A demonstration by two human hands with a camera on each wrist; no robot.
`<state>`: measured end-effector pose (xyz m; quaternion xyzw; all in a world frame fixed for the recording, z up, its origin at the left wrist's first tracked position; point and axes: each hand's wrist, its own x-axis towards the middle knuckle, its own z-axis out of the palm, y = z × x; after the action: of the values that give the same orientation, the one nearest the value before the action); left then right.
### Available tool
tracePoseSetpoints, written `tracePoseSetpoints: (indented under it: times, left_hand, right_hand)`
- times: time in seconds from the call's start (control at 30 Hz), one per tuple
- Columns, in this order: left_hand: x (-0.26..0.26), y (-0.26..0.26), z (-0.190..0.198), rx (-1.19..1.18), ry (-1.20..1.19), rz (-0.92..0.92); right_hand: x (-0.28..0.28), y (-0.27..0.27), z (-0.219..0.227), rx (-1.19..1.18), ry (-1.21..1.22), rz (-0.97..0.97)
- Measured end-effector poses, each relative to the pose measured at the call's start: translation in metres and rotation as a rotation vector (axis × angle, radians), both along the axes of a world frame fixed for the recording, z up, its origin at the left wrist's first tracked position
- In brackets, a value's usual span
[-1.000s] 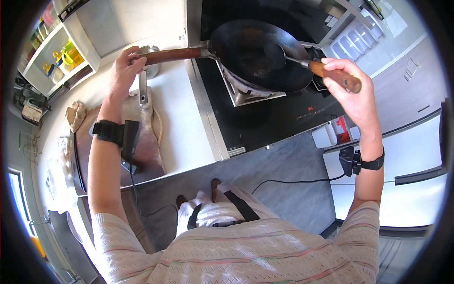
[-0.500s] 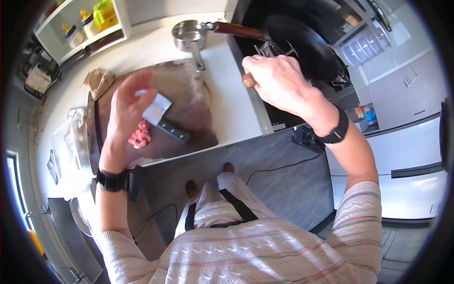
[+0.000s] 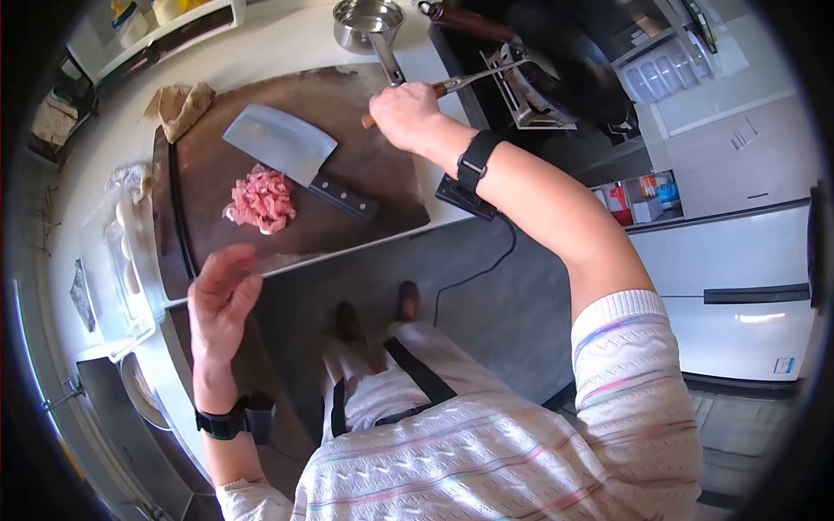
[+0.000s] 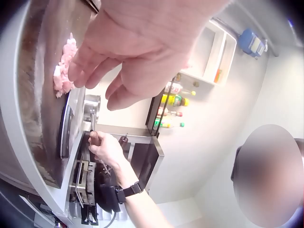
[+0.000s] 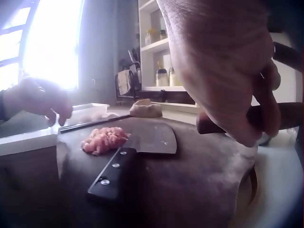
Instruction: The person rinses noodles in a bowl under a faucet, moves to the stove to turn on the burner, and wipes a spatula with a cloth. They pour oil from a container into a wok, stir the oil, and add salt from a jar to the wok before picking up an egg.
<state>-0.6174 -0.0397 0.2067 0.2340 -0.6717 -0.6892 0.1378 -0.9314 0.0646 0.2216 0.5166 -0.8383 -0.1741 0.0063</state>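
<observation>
My right hand (image 3: 407, 117) grips the wooden handle of a ladle (image 3: 447, 85). The ladle's metal shaft reaches toward the dark wok (image 3: 569, 65), and its head is lost against the wok. In the right wrist view the handle's butt (image 5: 208, 124) pokes out of the fist above the board. My left hand (image 3: 224, 300) hovers empty near the board's front left edge, fingers relaxed and slightly bent. Sliced raw meat (image 3: 263, 201) lies in a small heap on the dark cutting board (image 3: 395, 178). Beside it a cleaver (image 3: 282, 143) lies flat, black handle toward the front.
A steel saucepan (image 3: 369, 36) stands behind the board, its handle jutting forward. A crumpled brown bag (image 3: 182, 111) sits at the board's back left corner. The wok rests on the gas stove (image 3: 517, 91) at right. A clear plastic box (image 3: 130, 252) stands at the left.
My left hand has let go of the wok's handle and come left and toward my body. My right hand has carried the ladle from over the wok leftward to the board.
</observation>
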Motion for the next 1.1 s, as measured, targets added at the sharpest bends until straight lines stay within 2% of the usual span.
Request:
tracePoseSetpoints:
  times: [0.33,0.4,0.43,0.5,0.57,0.63,0.7,0.77,0.83,0.87,0.93,1.0,1.03,1.07,1.1]
  left_hand:
    - [0.043,-0.028,-0.022,-0.005,0.051,0.166]
    - [0.044,-0.027,-0.021,-0.017,0.041,0.181]
    - [0.043,-0.025,-0.022,-0.002,0.036,0.180]
    - [0.041,-0.020,-0.026,-0.040,0.035,0.203]
    - [0.040,-0.016,-0.022,-0.043,0.001,0.205]
    - [0.040,-0.012,-0.020,-0.049,-0.032,0.206]
    - [0.040,-0.007,-0.018,-0.043,-0.064,0.250]
    - [0.036,0.001,-0.016,-0.049,-0.085,0.241]
    - [0.030,0.011,-0.017,-0.038,-0.109,0.170]
    - [0.025,0.019,-0.016,-0.018,-0.124,0.170]
    - [0.016,0.029,-0.024,-0.017,-0.108,0.192]
    - [0.009,0.035,-0.015,-0.033,-0.172,0.272]
    - [0.008,0.034,-0.013,-0.041,-0.176,0.365]
    - [0.007,0.031,-0.006,-0.088,-0.197,0.438]
    - [0.010,0.025,-0.002,-0.122,-0.141,0.507]
  right_hand:
    - [-0.015,0.018,-0.029,-0.174,0.029,0.000]
    - [-0.010,0.028,-0.026,-0.360,-0.090,0.021]
    - [-0.005,0.038,-0.027,-0.345,-0.094,0.019]
    - [0.012,0.064,-0.025,-0.657,-0.197,0.079]
    - [0.027,0.101,-0.019,-0.630,-0.300,-0.091]
    - [0.029,0.150,-0.031,-0.659,-0.356,-0.387]
    - [0.008,0.223,-0.076,-0.624,-0.368,-0.648]
    - [-0.006,0.282,-0.109,-0.645,-0.496,-1.026]
    - [-0.026,0.329,-0.136,-0.537,-0.414,-1.141]
    - [-0.037,0.347,-0.148,-0.540,-0.413,-1.131]
    - [-0.056,0.372,-0.167,-0.575,-0.467,-1.313]
    - [-0.055,0.379,-0.170,-0.554,-0.593,-1.296]
    - [-0.057,0.391,-0.182,-0.663,-0.733,-1.262]
    - [-0.056,0.394,-0.189,-0.657,-0.809,-1.215]
    - [-0.049,0.387,-0.188,-0.646,-0.819,-1.150]
